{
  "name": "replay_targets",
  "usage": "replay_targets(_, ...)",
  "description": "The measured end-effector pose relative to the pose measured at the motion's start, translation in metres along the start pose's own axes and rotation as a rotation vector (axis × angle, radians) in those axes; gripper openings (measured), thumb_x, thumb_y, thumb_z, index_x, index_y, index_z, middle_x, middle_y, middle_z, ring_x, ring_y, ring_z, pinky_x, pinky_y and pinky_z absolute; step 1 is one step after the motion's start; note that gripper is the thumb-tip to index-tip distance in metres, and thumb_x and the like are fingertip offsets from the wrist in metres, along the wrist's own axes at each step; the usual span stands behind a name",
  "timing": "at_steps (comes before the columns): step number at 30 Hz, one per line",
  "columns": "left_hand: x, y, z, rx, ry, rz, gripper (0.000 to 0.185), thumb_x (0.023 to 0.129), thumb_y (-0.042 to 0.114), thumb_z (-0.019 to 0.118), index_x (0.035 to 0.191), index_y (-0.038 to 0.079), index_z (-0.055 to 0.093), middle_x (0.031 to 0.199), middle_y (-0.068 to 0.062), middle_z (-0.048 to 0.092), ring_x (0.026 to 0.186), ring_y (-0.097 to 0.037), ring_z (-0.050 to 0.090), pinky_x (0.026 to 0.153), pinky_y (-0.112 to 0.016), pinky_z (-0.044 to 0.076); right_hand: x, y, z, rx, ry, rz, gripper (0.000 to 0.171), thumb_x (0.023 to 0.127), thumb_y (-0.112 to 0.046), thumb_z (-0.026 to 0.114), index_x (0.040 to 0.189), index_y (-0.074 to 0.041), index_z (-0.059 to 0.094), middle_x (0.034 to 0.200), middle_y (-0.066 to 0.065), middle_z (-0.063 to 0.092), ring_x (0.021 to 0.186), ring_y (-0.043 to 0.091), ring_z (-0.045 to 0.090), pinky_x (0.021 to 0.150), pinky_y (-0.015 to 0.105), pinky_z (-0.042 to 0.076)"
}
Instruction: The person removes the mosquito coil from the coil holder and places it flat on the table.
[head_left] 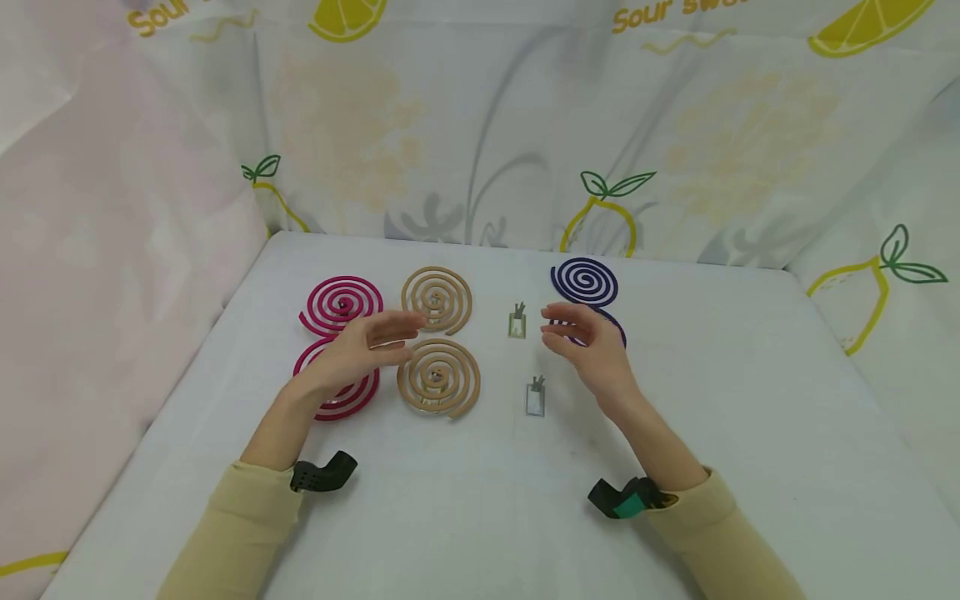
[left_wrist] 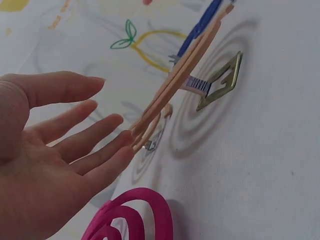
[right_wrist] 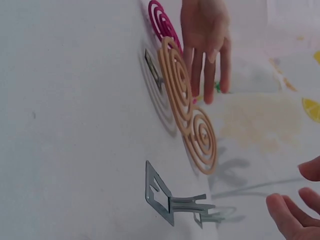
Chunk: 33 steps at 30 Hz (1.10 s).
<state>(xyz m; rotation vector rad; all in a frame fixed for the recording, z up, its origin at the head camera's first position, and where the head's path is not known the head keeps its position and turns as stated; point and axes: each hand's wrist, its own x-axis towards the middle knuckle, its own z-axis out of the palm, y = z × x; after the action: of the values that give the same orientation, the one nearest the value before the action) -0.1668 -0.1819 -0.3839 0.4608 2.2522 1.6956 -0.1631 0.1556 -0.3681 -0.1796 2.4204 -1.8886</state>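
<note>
A table [head_left: 465,517] under white cloth stands against a pale curtain [head_left: 465,125] printed with outlined lemons, yellow slices and grey sprays. Left of centre on it, the nearer tan coil [left_wrist: 175,80] sits raised on a brass-coloured stand [left_wrist: 214,97], its flat spiral throwing ringed shadows on the cloth. It should be light, stiff and dry but brittle; a squeeze or twist might snap a ring, so opposite edges of the outer turn look the best place to take hold. The farther tan coil [head_left: 441,293] is just beyond it. The left hand [head_left: 360,348] hangs over the near pink coil [head_left: 348,412], thumb and fingers apart, clasping nothing; whether a fingertip brushes a tan edge I cannot tell. The far pink coil [head_left: 345,302] lies just past that hand. Right of the tan pair are the far metal stand [head_left: 517,317] and near metal stand [head_left: 536,387], thin smooth plates with cut-out middles and narrow forked uprights. The right hand [head_left: 596,350] hovers by the near blue coil [head_left: 618,325], fingers gently bent, thumb and tips apart with nothing between them. Behind lies the far blue coil [head_left: 585,281], its strands rounded and evenly wound. Beige sleeves [head_left: 240,517] cover both forearms.
</note>
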Motion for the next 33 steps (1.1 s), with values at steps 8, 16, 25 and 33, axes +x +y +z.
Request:
replay_targets(8, -0.001, -0.005, -0.008, 0.031, -0.076, -0.005, 0.054, 0.093, -0.002, 0.064, 0.145, -0.003, 0.046, 0.149, -0.024, 0.047, 0.137, -0.042, 0.046, 0.109, -0.041, 0.046, -0.008, 0.000, 0.016, 0.007, -0.056, 0.005, 0.040, 0.094, -0.005, 0.067, 0.133, -0.006, 0.059, 0.136, 0.016, 0.060, 0.123, 0.028, 0.060, 0.095, 0.017, 0.053)
replay_targets(16, -0.002, -0.008, -0.009, 0.059, -0.112, -0.064, 0.058, 0.092, 0.001, 0.066, 0.145, -0.003, 0.045, 0.147, -0.023, 0.049, 0.133, -0.042, 0.050, 0.101, -0.035, 0.053, -0.015, 0.005, 0.036, 0.027, -0.132, 0.025, 0.044, 0.091, -0.003, 0.068, 0.134, -0.003, 0.058, 0.139, 0.018, 0.057, 0.127, 0.030, 0.058, 0.105, 0.035, 0.051)
replay_targets(25, -0.003, -0.008, -0.007, 0.074, -0.120, -0.077, 0.058, 0.092, -0.003, 0.063, 0.146, -0.004, 0.043, 0.146, -0.025, 0.049, 0.134, -0.042, 0.050, 0.101, -0.039, 0.053, -0.021, 0.017, 0.055, 0.089, -0.215, 0.106, 0.048, 0.091, -0.002, 0.068, 0.137, -0.001, 0.055, 0.142, 0.019, 0.056, 0.131, 0.031, 0.055, 0.106, 0.038, 0.050)
replay_targets(33, -0.003, -0.007, -0.008, 0.060, -0.118, -0.103, 0.059, 0.091, -0.002, 0.065, 0.146, -0.002, 0.043, 0.145, -0.025, 0.051, 0.134, -0.041, 0.051, 0.101, -0.040, 0.053, -0.024, 0.025, 0.066, 0.172, -0.258, 0.191, 0.052, 0.092, 0.002, 0.064, 0.141, 0.002, 0.049, 0.142, 0.022, 0.055, 0.134, 0.034, 0.052, 0.107, 0.040, 0.049)
